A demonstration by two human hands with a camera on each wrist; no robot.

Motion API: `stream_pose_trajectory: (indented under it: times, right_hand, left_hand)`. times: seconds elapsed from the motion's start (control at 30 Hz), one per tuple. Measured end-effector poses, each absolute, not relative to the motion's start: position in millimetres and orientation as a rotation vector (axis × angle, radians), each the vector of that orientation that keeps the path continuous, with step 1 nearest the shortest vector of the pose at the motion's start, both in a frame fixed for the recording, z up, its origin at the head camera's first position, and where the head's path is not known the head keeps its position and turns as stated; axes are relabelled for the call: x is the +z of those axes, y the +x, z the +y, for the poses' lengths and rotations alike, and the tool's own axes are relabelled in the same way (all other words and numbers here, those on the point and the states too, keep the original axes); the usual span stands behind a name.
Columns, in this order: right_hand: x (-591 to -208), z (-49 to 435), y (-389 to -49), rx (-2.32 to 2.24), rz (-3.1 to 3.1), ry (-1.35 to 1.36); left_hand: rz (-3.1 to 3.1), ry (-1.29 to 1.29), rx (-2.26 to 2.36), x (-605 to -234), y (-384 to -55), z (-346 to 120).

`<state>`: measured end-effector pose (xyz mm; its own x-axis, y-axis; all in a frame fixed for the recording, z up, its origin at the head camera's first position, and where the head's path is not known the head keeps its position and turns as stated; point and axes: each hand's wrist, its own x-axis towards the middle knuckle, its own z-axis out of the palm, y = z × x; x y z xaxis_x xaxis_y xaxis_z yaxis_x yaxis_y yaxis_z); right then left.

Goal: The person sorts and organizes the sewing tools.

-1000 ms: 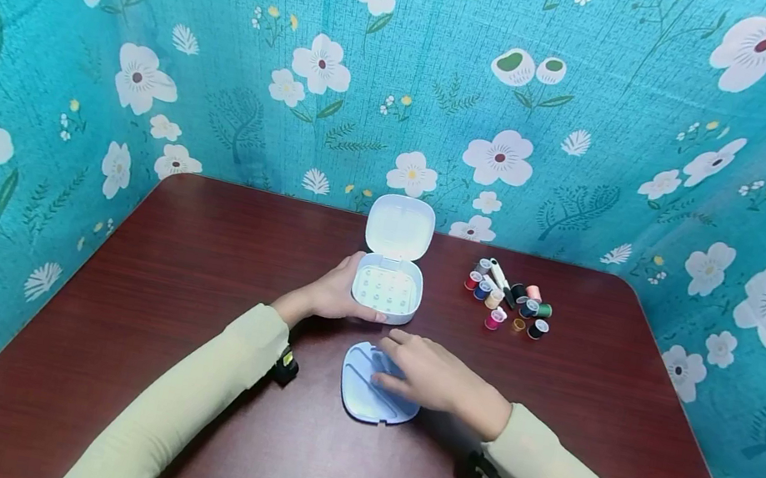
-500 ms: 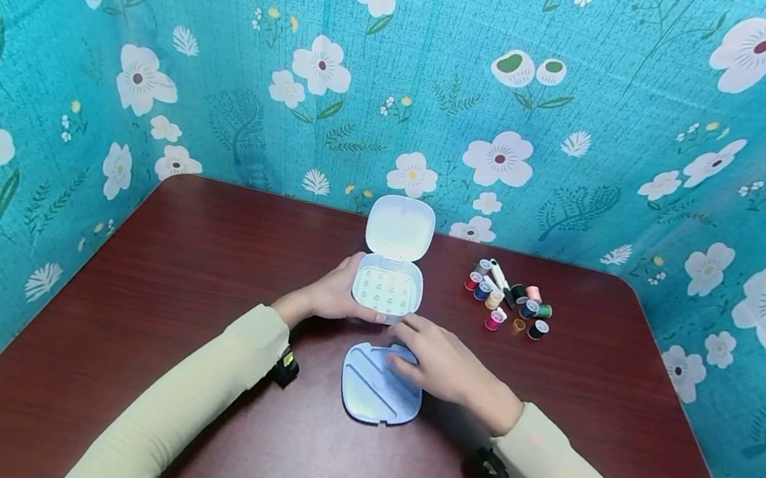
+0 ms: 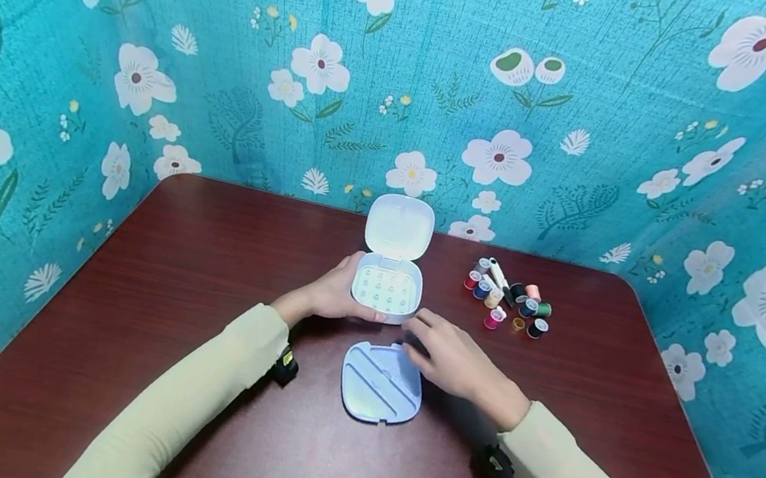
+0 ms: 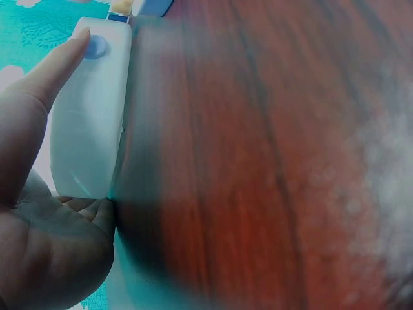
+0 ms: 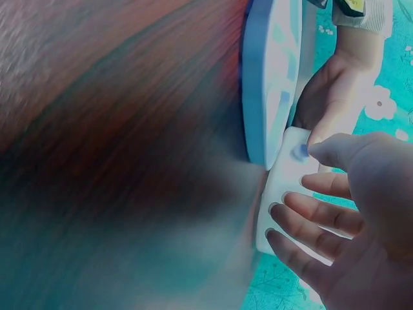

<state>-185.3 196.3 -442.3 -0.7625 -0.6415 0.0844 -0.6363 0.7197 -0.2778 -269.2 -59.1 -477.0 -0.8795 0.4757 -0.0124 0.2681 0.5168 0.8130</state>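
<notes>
A small white-blue plastic box (image 3: 418, 289) stands at mid-table with its hinged lid (image 3: 399, 227) raised. Inside it lies a pale sheet (image 3: 385, 293) with rows of small marks. My left hand (image 3: 337, 294) grips the box's left side, the thumb (image 4: 58, 68) along the front wall by a round blue button (image 4: 96, 47). My right hand (image 3: 452, 356) hovers just off the box's front right corner, fingers loosely spread with nothing in them. Partly under that hand, in front of the box, lies a light blue divided tray (image 3: 378, 382), also seen in the right wrist view.
Several thread spools, among them a pink spool (image 3: 495, 319) and a black spool (image 3: 538, 328), sit at the back right of the dark wooden table (image 3: 237, 248). A white-handled tool (image 3: 499, 275) lies among them. Flowered turquoise cloth (image 3: 405, 107) walls the table's back and sides.
My right hand has moved up and to the right, off the middle of the divided tray toward the box's front right corner. The left hand and the box have stayed in place.
</notes>
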Motion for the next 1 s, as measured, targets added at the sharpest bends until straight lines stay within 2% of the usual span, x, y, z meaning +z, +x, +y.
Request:
stream_pose_trajectory:
  times: [1.0]
  right_hand:
    - [-451.6,227.3,-191.3,-0.423,3.039,-0.867]
  left_hand:
    - [2.514,0.625,1.312,-476.8,-269.0,-59.7]
